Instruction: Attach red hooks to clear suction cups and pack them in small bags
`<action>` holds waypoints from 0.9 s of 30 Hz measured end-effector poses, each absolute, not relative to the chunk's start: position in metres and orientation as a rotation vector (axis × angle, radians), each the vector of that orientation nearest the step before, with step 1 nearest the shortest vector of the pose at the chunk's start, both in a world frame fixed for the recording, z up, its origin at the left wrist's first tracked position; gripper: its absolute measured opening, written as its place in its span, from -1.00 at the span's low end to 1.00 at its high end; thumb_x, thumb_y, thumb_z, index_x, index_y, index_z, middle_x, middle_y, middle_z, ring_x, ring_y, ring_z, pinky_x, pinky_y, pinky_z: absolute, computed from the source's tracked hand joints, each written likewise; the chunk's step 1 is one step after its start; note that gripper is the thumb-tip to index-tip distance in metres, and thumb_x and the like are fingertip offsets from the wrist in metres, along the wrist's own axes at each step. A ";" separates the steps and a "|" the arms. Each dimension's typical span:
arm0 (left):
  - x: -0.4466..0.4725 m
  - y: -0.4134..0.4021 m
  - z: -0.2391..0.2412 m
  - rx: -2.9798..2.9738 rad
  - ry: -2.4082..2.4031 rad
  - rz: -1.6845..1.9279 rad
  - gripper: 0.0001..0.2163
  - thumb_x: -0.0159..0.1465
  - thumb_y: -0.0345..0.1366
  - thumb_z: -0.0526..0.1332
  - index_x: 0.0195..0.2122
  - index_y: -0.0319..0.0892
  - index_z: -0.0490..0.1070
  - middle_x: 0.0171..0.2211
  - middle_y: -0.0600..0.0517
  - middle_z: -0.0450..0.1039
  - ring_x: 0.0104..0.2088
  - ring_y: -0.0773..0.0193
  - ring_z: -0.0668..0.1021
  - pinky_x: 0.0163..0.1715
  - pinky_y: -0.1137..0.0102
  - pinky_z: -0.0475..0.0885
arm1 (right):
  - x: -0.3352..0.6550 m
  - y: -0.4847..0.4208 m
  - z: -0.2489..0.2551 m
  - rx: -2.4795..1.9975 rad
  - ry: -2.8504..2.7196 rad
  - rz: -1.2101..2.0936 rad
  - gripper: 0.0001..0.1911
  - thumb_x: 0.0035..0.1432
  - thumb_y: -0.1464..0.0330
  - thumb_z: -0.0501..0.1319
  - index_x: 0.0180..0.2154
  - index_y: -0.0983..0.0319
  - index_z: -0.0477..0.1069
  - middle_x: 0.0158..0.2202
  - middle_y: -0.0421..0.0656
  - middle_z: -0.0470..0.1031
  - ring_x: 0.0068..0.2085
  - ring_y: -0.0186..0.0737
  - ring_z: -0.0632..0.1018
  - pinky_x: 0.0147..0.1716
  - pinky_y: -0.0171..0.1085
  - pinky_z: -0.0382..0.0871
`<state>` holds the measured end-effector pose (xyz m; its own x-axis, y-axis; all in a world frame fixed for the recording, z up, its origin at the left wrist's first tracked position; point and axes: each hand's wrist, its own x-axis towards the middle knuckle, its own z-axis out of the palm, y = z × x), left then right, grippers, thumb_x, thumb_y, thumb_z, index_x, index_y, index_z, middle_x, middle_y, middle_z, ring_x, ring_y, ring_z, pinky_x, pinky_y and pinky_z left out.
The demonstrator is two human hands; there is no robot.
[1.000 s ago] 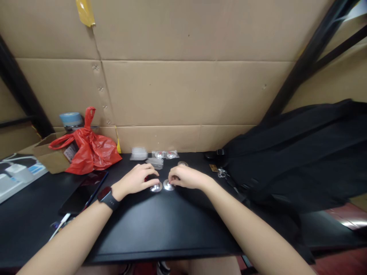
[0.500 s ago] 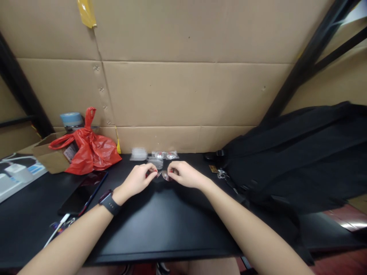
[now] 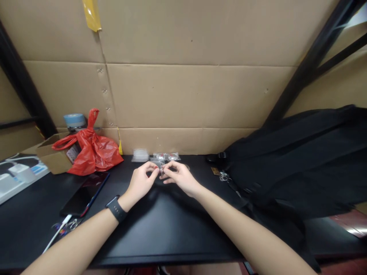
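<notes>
Between my fingertips, just above the black desk [image 3: 172, 225], is a small shiny round disc [image 3: 162, 170], seen nearly edge-on. My left hand [image 3: 144, 178] pinches it from the left with thumb and forefinger. From the right, my right hand [image 3: 181, 178] grips it too, thumb and fingers closed at its edge. Whether it is one piece or two pressed together, I cannot tell. Behind the hands lie clear packets with round silvery pieces [image 3: 172, 157] and a clear plastic packet [image 3: 140, 155]. Part of another clear item is hidden by my fingers.
On the left are a red plastic bag [image 3: 96, 151], a cardboard box [image 3: 54, 154], a phone [image 3: 86, 194], a power strip [image 3: 40, 170] and keys [image 3: 73, 225]. A black backpack [image 3: 301, 164] fills the right side. A cardboard wall [image 3: 183, 95] closes off the back.
My hands have come together. The shiny pieces held apart at each hand's fingertips now meet between them, and the right hand's disc has turned edge-on. The view has shifted slightly.
</notes>
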<state>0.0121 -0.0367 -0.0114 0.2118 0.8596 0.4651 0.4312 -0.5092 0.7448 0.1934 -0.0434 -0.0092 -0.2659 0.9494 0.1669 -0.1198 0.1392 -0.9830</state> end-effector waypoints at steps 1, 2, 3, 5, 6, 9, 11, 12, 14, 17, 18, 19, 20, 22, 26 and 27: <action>0.012 -0.037 -0.012 2.048 1.199 1.242 -0.87 0.29 -0.19 0.19 -0.27 -0.13 0.44 -0.28 0.05 0.61 -0.25 0.21 0.64 -0.25 0.43 0.46 | 0.193 -0.044 -0.009 -0.860 -1.380 1.366 -0.61 0.01 0.09 0.39 -0.33 0.23 0.35 -0.19 -0.15 0.46 -0.28 -0.21 0.64 -0.33 -0.25 0.57; 0.012 -0.037 -0.011 2.068 1.201 1.238 -0.87 0.29 -0.20 0.19 -0.26 -0.12 0.44 -0.29 0.05 0.61 -0.27 0.22 0.64 -0.27 0.43 0.46 | 0.194 -0.044 -0.009 -0.845 -1.358 1.399 -0.62 0.00 0.11 0.40 -0.29 0.21 0.36 -0.19 -0.17 0.45 -0.30 -0.23 0.64 -0.33 -0.25 0.57; 0.012 -0.037 -0.011 2.092 1.201 1.233 -0.87 0.29 -0.20 0.18 -0.26 -0.12 0.44 -0.29 0.06 0.61 -0.28 0.23 0.64 -0.27 0.44 0.45 | 0.194 -0.044 -0.008 -0.833 -1.339 1.434 -0.61 0.00 0.14 0.41 -0.23 0.19 0.36 -0.18 -0.18 0.44 -0.32 -0.24 0.64 -0.33 -0.25 0.57; 0.012 -0.037 -0.009 2.149 1.201 1.220 -0.87 0.30 -0.21 0.17 -0.26 -0.12 0.46 -0.29 0.06 0.61 -0.29 0.24 0.64 -0.27 0.44 0.44 | 0.195 -0.044 -0.007 -0.819 -1.312 1.491 -0.57 0.00 0.18 0.42 -0.12 0.13 0.36 -0.14 -0.19 0.43 -0.33 -0.24 0.65 -0.33 -0.25 0.57; 0.011 -0.036 -0.008 2.180 1.205 1.212 -0.87 0.31 -0.22 0.17 -0.26 -0.12 0.46 -0.29 0.06 0.61 -0.28 0.24 0.63 -0.25 0.43 0.44 | 0.196 -0.045 -0.007 -0.817 -1.313 1.510 -0.55 0.01 0.18 0.42 -0.09 0.12 0.37 -0.12 -0.19 0.42 -0.33 -0.24 0.65 -0.33 -0.25 0.57; 0.010 -0.035 -0.006 2.326 1.216 1.135 -0.83 0.34 -0.22 0.13 -0.23 -0.12 0.50 -0.26 0.04 0.61 -0.25 0.22 0.62 -0.19 0.39 0.43 | 0.197 -0.044 -0.007 -0.826 -1.375 1.500 -0.56 0.01 0.19 0.41 -0.08 0.14 0.39 -0.07 -0.15 0.42 -0.32 -0.26 0.64 -0.32 -0.27 0.56; 0.007 -0.033 -0.007 2.482 1.239 1.011 -0.77 0.38 -0.19 0.08 -0.18 -0.11 0.51 -0.22 0.02 0.60 -0.19 0.18 0.59 -0.13 0.33 0.40 | 0.201 -0.041 -0.006 -0.867 -1.452 1.423 -0.53 -0.02 0.20 0.42 -0.07 0.14 0.38 -0.04 -0.13 0.42 -0.33 -0.29 0.63 -0.36 -0.30 0.54; 0.005 -0.032 -0.009 2.569 1.262 0.938 -0.74 0.40 -0.17 0.05 -0.14 -0.10 0.51 -0.17 -0.01 0.59 -0.13 0.15 0.56 -0.08 0.28 0.38 | 0.204 -0.038 -0.006 -0.907 -1.499 1.353 -0.52 -0.03 0.21 0.42 -0.06 0.14 0.38 -0.03 -0.12 0.43 -0.34 -0.30 0.61 -0.39 -0.31 0.53; 0.001 -0.029 -0.014 2.724 1.337 0.792 -0.69 0.41 -0.12 0.03 -0.05 -0.10 0.50 -0.02 -0.07 0.54 0.02 0.04 0.47 0.02 0.16 0.30 | 0.215 -0.029 -0.004 -1.011 -1.602 1.147 -0.52 -0.04 0.22 0.40 -0.07 0.17 0.39 -0.02 -0.09 0.45 -0.38 -0.34 0.57 -0.42 -0.31 0.50; -0.004 -0.024 -0.023 2.848 1.416 0.579 -0.61 0.39 -0.06 0.04 0.10 -0.14 0.41 0.18 -0.16 0.36 0.20 -0.12 0.29 0.11 -0.01 0.18 | 0.237 -0.016 -0.001 -1.156 -1.767 0.770 -0.60 -0.02 0.27 0.36 -0.12 0.23 0.43 -0.06 -0.09 0.49 -0.37 -0.36 0.51 -0.30 -0.26 0.47; -0.005 -0.023 -0.024 2.863 1.421 0.520 -0.58 0.39 -0.05 0.03 0.14 -0.16 0.37 0.21 -0.17 0.33 0.22 -0.15 0.25 0.12 -0.04 0.16 | 0.243 -0.013 0.000 -1.183 -1.823 0.687 -0.62 -0.01 0.29 0.35 -0.12 0.24 0.44 -0.08 -0.08 0.49 -0.34 -0.34 0.51 -0.27 -0.25 0.46; -0.006 -0.022 -0.025 2.873 1.421 0.473 -0.56 0.39 -0.04 0.03 0.16 -0.17 0.35 0.20 -0.18 0.33 0.23 -0.16 0.23 0.12 -0.05 0.14 | 0.248 -0.011 0.000 -1.197 -1.889 0.622 -0.63 -0.01 0.31 0.35 -0.12 0.24 0.45 -0.10 -0.09 0.50 -0.32 -0.32 0.51 -0.25 -0.25 0.45; -0.006 -0.022 -0.026 2.881 1.417 0.440 -0.56 0.39 -0.05 0.03 0.17 -0.19 0.34 0.18 -0.19 0.35 0.24 -0.17 0.22 0.13 -0.06 0.14 | 0.252 -0.011 0.001 -1.201 -1.966 0.585 -0.64 -0.02 0.33 0.35 -0.12 0.25 0.46 -0.12 -0.09 0.50 -0.31 -0.30 0.50 -0.25 -0.26 0.43; -0.005 -0.023 -0.024 2.901 1.397 0.399 -0.59 0.39 -0.09 0.04 0.14 -0.20 0.36 0.13 -0.20 0.38 0.22 -0.16 0.24 0.12 -0.04 0.16 | 0.253 -0.013 0.003 -1.189 -2.141 0.581 -0.64 -0.02 0.37 0.35 -0.12 0.25 0.47 -0.18 -0.12 0.52 -0.33 -0.31 0.49 -0.29 -0.29 0.41; -0.001 -0.033 -0.016 2.912 1.254 0.342 -0.69 0.37 -0.18 0.08 0.05 -0.13 0.45 0.06 -0.15 0.41 0.16 -0.08 0.30 0.06 0.04 0.26 | 0.245 -0.026 0.011 -1.134 -2.395 0.636 -0.64 -0.02 0.40 0.36 -0.12 0.23 0.48 -0.19 -0.15 0.54 -0.32 -0.30 0.50 -0.28 -0.32 0.39; 0.000 -0.036 -0.015 2.912 1.209 0.342 -0.70 0.37 -0.19 0.09 0.04 -0.11 0.46 0.05 -0.13 0.41 0.16 -0.07 0.30 0.06 0.05 0.27 | 0.243 -0.029 0.013 -1.123 -2.423 0.623 -0.64 -0.02 0.40 0.36 -0.12 0.23 0.48 -0.18 -0.14 0.55 -0.30 -0.29 0.51 -0.26 -0.31 0.40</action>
<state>0.0000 -0.0359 -0.0150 0.6863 0.6966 0.2092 0.7031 -0.7090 0.0543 0.2429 -0.0289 0.0132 -0.5991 0.7836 0.1645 0.6072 0.5786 -0.5445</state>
